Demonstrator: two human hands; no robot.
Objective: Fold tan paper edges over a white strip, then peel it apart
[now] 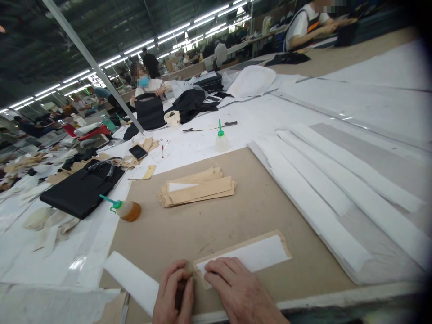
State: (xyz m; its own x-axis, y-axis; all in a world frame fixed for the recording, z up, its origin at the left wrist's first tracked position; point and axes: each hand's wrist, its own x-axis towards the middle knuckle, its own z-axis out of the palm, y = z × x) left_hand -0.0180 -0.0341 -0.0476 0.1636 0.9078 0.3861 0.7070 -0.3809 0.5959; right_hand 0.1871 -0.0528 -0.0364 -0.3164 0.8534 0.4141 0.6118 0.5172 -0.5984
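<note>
A tan strip (282, 234) with a narrower white strip (259, 255) laid on it lies slantwise near the front of the brown board. My right hand (239, 290) is over its left end, fingers bent and pressed together on the strips. At that same end is my left hand (173, 292), its fingers curled towards the thumb; whatever they pinch, if anything, is hidden. Another white strip (131, 279) sticks out from beside my left hand. Farther back on the board is a pile of tan strips (202, 189) with a white piece among them.
The brown board (266, 202) carries a glue bottle (130, 210) at its left edge; a second bottle (222, 140) stands behind it. White strips (320, 189) lie at right, a black bag (83, 186) and phone (138, 152) at left. Co-workers sit beyond.
</note>
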